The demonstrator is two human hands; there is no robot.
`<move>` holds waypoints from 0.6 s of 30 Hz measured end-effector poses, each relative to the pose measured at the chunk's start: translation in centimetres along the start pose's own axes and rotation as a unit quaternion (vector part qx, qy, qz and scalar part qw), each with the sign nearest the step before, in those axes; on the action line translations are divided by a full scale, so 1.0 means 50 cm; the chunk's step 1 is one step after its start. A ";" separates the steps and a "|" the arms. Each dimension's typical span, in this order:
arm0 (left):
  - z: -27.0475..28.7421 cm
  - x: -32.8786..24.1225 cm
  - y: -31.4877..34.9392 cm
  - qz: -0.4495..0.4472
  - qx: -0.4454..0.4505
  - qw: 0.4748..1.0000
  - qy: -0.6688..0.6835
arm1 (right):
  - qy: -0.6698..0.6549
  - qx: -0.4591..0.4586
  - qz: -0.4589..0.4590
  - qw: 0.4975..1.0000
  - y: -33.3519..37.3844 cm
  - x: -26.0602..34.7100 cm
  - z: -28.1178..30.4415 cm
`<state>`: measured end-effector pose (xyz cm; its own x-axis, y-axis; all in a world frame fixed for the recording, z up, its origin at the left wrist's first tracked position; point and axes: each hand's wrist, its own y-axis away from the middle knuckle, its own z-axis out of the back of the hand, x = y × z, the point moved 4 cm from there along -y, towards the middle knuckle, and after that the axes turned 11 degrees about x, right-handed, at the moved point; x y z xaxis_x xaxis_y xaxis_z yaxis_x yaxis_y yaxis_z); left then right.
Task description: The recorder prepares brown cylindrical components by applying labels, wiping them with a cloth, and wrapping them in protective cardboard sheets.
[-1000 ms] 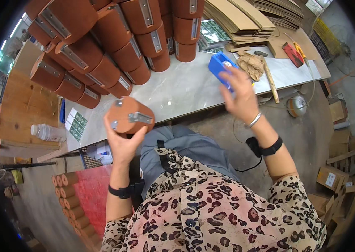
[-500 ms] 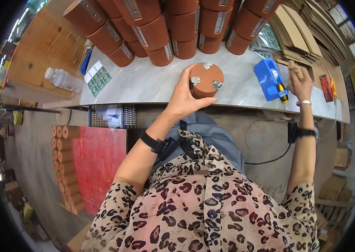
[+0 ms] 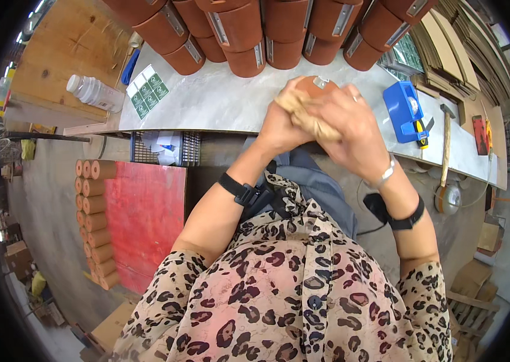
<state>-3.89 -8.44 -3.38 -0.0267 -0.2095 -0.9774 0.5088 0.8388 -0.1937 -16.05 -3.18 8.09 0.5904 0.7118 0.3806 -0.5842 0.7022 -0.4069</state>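
A reddish-brown cylindrical pot (image 3: 307, 88) with metal clips on its round face is gripped by my left hand (image 3: 279, 130) above the front edge of the worktable. Bunched in my right hand (image 3: 354, 127) is a tan cloth (image 3: 309, 118), which lies against the pot's near side. The cloth and my right hand hide much of the pot and my left fingers. Right of my hands lies a blue tape dispenser (image 3: 400, 108), with a yellow-and-black cutter (image 3: 420, 134) beside it. A hammer (image 3: 446, 148) rests farther right, its handle reaching over the table edge.
Stacked reddish-brown pots (image 3: 243, 57) with metal strips line the table's far side. To the left are a sheet of green labels (image 3: 145, 93) and a white bottle (image 3: 95, 92). Flat cardboard (image 3: 445, 48) is piled at the far right. Below sits a blue basket (image 3: 191, 149).
My right hand has come left from beside the tape dispenser, bringing the cloth onto the pot. The hammer is now uncovered. The whole view has shifted slightly.
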 end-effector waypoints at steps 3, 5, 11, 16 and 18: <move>-0.001 -0.018 -0.004 -0.082 0.006 0.994 -0.066 | -0.027 0.000 -0.054 0.998 0.035 0.011 0.038; 0.000 -0.026 0.003 -0.035 0.019 0.997 -0.072 | -0.019 0.011 -0.056 0.998 0.046 0.015 0.058; 0.011 -0.048 -0.001 -0.052 -0.028 0.968 -0.245 | -0.152 -0.216 -0.238 0.935 0.089 -0.029 0.117; 0.014 -0.041 0.000 -0.026 -0.010 0.972 -0.233 | -0.139 -0.123 -0.223 0.957 0.088 -0.043 0.105; 0.009 -0.053 0.014 -0.086 -0.053 0.975 -0.199 | -0.032 -0.061 -0.206 0.976 0.089 -0.029 0.088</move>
<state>-3.08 -7.52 -0.88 0.2419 -0.5122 -0.8241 0.4344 0.8166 -0.3800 -21.97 -1.01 9.35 0.7229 0.3716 0.5825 -0.2312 0.9245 -0.3029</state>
